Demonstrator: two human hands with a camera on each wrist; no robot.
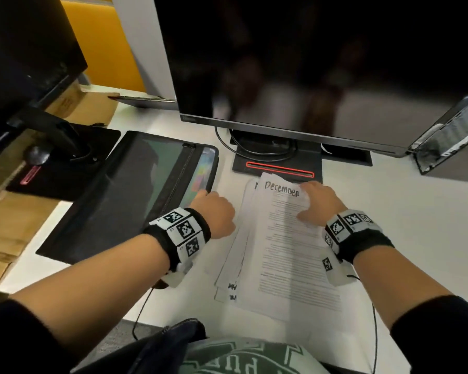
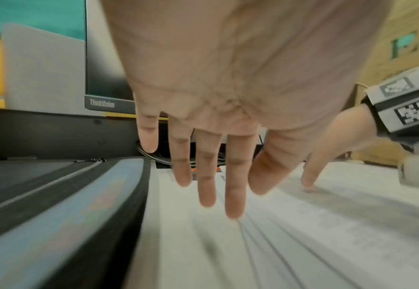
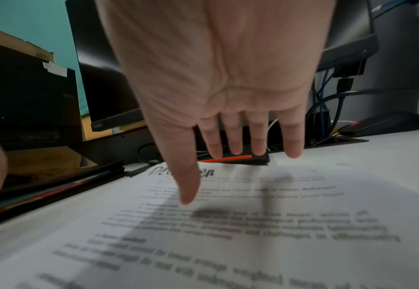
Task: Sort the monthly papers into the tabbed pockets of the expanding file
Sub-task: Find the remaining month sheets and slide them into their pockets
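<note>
The black expanding file point(image 1: 125, 195) lies flat on the white desk point(image 1: 403, 211) at the left, with coloured tabs point(image 1: 202, 171) showing along its right edge. Right of it sits a fanned stack of printed papers point(image 1: 284, 260); the top sheet is headed "December" point(image 3: 240, 224). My left hand point(image 1: 214, 211) hovers between the file point(image 2: 62, 205) and the stack's left edge, its fingers point(image 2: 207, 191) straight and spread, holding nothing. My right hand point(image 1: 316, 203) is over the top right of the December sheet with straight fingers point(image 3: 235, 140). Its thumb point(image 3: 186, 191) points down just above the heading.
A dark monitor point(image 1: 308, 76) stands right behind the papers, its base point(image 1: 278, 168) with a red stripe touching the stack's top edge and cables point(image 1: 254, 152) coiled on it. A second monitor stand point(image 1: 65, 157) and cardboard boxes point(image 1: 11, 225) are at the left, a computer case point(image 1: 449, 147) at the right.
</note>
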